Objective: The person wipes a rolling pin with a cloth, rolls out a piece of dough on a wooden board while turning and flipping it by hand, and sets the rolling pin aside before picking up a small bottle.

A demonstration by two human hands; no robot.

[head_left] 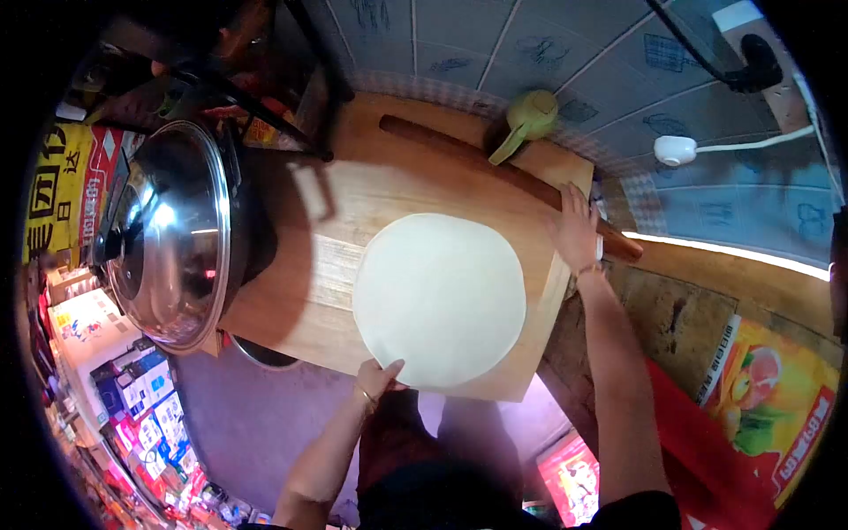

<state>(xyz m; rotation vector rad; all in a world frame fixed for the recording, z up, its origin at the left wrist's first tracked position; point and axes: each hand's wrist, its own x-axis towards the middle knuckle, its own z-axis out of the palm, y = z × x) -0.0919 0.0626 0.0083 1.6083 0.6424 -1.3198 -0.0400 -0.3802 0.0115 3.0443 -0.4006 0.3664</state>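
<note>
A round, flat white dough sheet (pixel 440 300) lies on a wooden board (pixel 344 199), its lower edge near the board's front side. At that edge is my left hand (pixel 378 378), with the thumb over the dough and the other fingers partly hidden; it pinches the rim. A long dark wooden rolling pin (pixel 442 141) lies slantwise across the back of the board, and its right end sticks out past the board. My right hand (pixel 576 228) is laid over the pin near that end, fingers across it, apart from the dough.
A large pot with a glass lid (pixel 168 230) stands on the left. Behind the pin is a yellow-green pitcher-like container (pixel 533 113) against the tiled wall (pixel 530 53). A white plug (pixel 675 150) with a cable hangs at right. Printed yellow-and-red packaging (pixel 768 389) lies lower right.
</note>
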